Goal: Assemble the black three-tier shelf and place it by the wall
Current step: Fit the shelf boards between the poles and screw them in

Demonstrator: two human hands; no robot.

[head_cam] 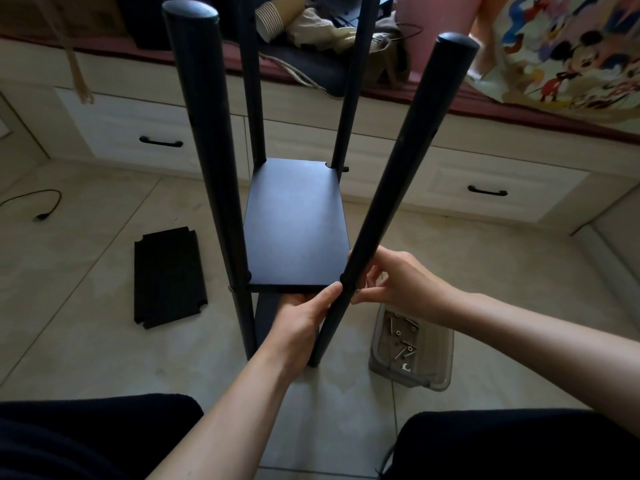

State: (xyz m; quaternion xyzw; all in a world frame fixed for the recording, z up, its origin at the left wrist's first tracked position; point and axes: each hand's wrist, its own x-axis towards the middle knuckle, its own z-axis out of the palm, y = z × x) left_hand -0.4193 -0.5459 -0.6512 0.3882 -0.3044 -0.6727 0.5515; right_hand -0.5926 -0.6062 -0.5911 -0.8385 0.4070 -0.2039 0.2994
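Shelf [298, 223]: four poles, one loose board [169, 277]; both hands' grips pinch near-right pole [391, 188].

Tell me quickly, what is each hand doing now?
Left hand: grips the front edge of the flat black shelf board.
Right hand: fingers pinch at the round black metal pole; what they hold cannot be told.

Four black poles stand upright: the near-left pole [211, 161], the near-right pole [401, 188], the far-left pole [252, 91] and the far-right pole [349, 98]. Two shelf boards show plainly, one mounted board [298, 223] between the poles and one loose board [169, 275] on the floor. One clear tray [436, 372] holds several screws, too small to count. Two drawer handles appear, a left handle [161, 143] and a right handle [487, 191]. Two hands are visible, the left hand [304, 317] and the right hand [398, 278].
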